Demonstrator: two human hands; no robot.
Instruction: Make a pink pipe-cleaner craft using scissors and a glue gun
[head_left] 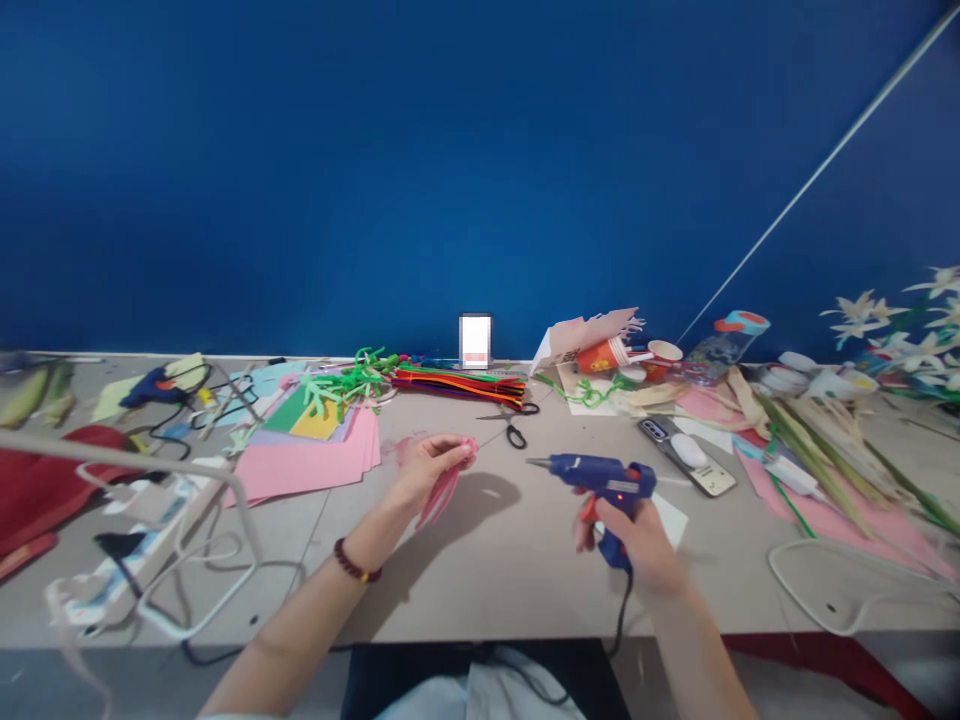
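My left hand [429, 468] is closed round a bunch of pink paper strips [444, 488] that hang down over the grey table [480, 570]. My right hand [634, 538] grips the handle of a blue hot glue gun [600, 478], a finger near its orange trigger. The gun's nozzle points left toward the pink strips, a short gap apart. A small red light glows on the gun's body. Its black cord runs down off the table's front edge.
Black scissors [516, 430] lie behind my hands. Coloured paper sheets [315, 450], pipe cleaners [457, 383], a phone [686, 456], red paper cups [600, 356] and paper flower stems [825, 450] crowd the table. A second glue gun [154, 387] and cables lie at left.
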